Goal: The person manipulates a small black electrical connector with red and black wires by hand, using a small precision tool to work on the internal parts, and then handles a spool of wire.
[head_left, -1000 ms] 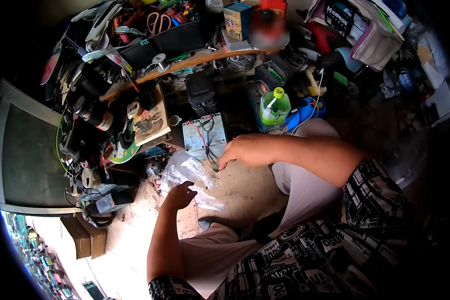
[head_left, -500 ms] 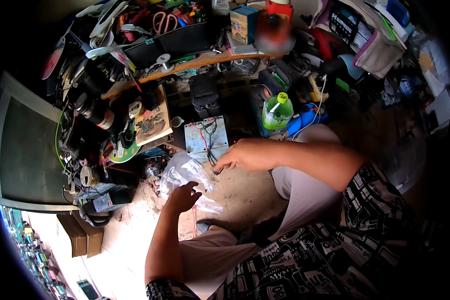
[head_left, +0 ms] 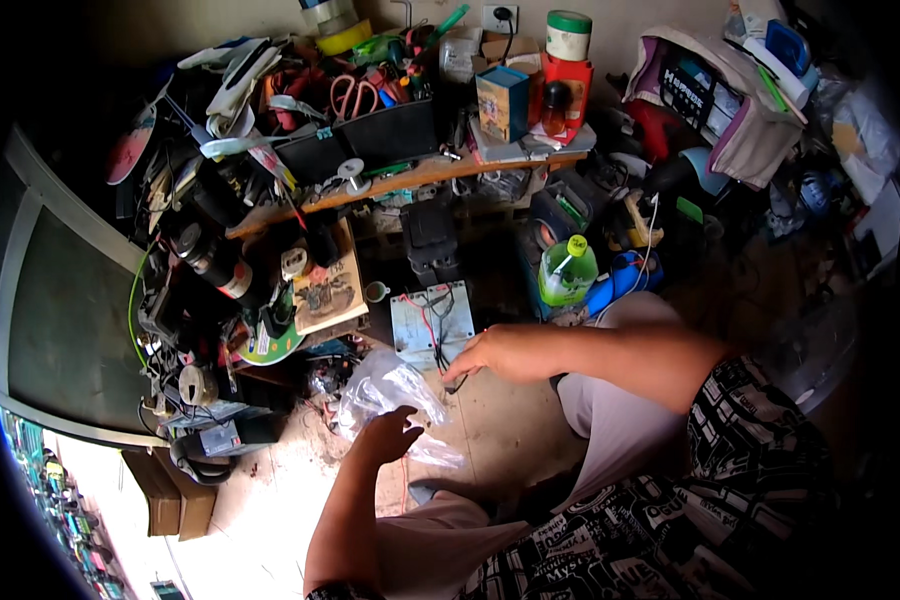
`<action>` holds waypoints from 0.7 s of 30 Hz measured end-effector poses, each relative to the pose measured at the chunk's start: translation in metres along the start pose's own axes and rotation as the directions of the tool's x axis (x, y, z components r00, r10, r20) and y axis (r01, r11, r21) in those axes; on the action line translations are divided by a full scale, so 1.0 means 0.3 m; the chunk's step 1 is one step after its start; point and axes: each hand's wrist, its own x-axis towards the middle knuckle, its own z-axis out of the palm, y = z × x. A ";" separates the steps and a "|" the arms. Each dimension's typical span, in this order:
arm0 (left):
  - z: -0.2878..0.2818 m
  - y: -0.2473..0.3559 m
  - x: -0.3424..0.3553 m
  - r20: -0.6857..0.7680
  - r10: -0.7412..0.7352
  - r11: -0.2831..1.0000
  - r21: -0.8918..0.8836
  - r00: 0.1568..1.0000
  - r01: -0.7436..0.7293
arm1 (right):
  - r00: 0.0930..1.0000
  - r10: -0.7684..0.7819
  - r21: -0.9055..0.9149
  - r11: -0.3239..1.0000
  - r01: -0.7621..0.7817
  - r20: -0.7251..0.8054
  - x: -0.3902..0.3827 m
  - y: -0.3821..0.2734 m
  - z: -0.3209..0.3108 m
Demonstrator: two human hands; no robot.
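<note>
My right hand [head_left: 478,354] is closed, its fingertips pinched on a black cable end [head_left: 454,385] just below the right front corner of a pale grey box [head_left: 420,322], which has red and black leads across its top. My left hand [head_left: 390,434] has its fingers apart and slightly curled, empty, over a crumpled clear plastic bag [head_left: 375,385] on the floor. A thin red wire hangs down below the bag.
A wooden shelf [head_left: 390,183] holds bins of tools, scissors and boxes. A green-liquid bottle [head_left: 565,280] stands right of the grey box, beside a blue object [head_left: 615,282]. A board [head_left: 330,300] with clutter lies left. A glass-panelled frame [head_left: 60,320] is at far left.
The view has tilted up, so the scene sits lower and more wall shows. Both hands stay in much the same place relative to the box and bag, with only slight movement.
</note>
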 end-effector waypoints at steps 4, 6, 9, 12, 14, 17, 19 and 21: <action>-0.007 0.012 -0.001 0.024 -0.034 0.999 0.017 0.999 0.033 | 1.000 -0.019 -0.195 0.981 0.019 0.003 0.000 -0.007 -0.007; -0.004 0.010 0.001 0.011 -0.005 1.000 0.016 1.000 0.005 | 1.000 -0.007 -0.213 0.977 0.003 -0.015 -0.004 -0.007 -0.007; -0.003 0.020 0.007 0.016 -0.005 1.000 0.019 1.000 0.004 | 0.999 -0.021 -0.186 0.982 0.015 -0.034 0.001 0.019 -0.001; -0.002 0.009 -0.007 -0.020 0.033 0.999 0.008 0.999 -0.033 | 0.997 -0.060 -0.159 0.986 0.051 -0.050 0.008 0.009 0.003; -0.005 0.001 -0.029 -0.002 0.003 1.000 0.014 1.000 -0.003 | 0.979 -0.055 0.132 0.988 0.082 -0.197 0.041 -0.014 -0.004; 0.016 -0.019 -0.009 -0.001 0.040 0.999 0.020 0.999 -0.040 | 0.922 -0.115 0.641 0.686 0.343 -0.371 0.052 -0.018 -0.065; 0.019 0.017 0.025 -0.021 0.057 0.998 0.002 0.998 -0.057 | 0.863 -0.049 0.808 0.327 0.490 -0.503 0.028 -0.006 -0.108; -0.010 0.049 0.002 -0.013 0.030 0.999 -0.025 0.999 -0.031 | 0.842 0.005 0.824 0.213 0.526 -0.539 0.011 -0.012 -0.157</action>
